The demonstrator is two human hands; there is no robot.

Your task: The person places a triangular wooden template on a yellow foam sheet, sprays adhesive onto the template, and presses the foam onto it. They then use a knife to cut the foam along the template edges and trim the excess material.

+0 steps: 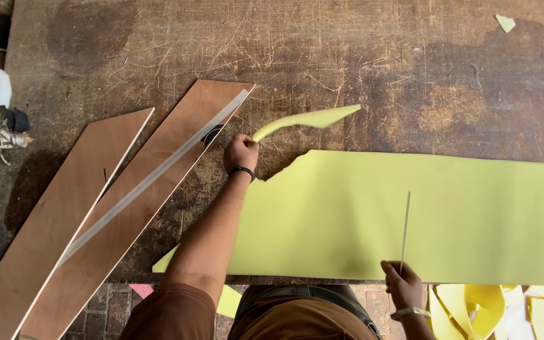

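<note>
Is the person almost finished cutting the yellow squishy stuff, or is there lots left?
Some is done: yellow offcuts lie below the table edge, and the foam sheet has a ragged left edge. In hand: the left hand holds a torn yellow strip, and the right hand holds a thin blade upright on the sheet. Most of the sheet is uncut, so plenty seems left.

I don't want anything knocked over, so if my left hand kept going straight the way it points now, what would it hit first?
Probably nothing: the left hand, gripping a torn yellow foam strip, points up across bare wooden table.
</note>
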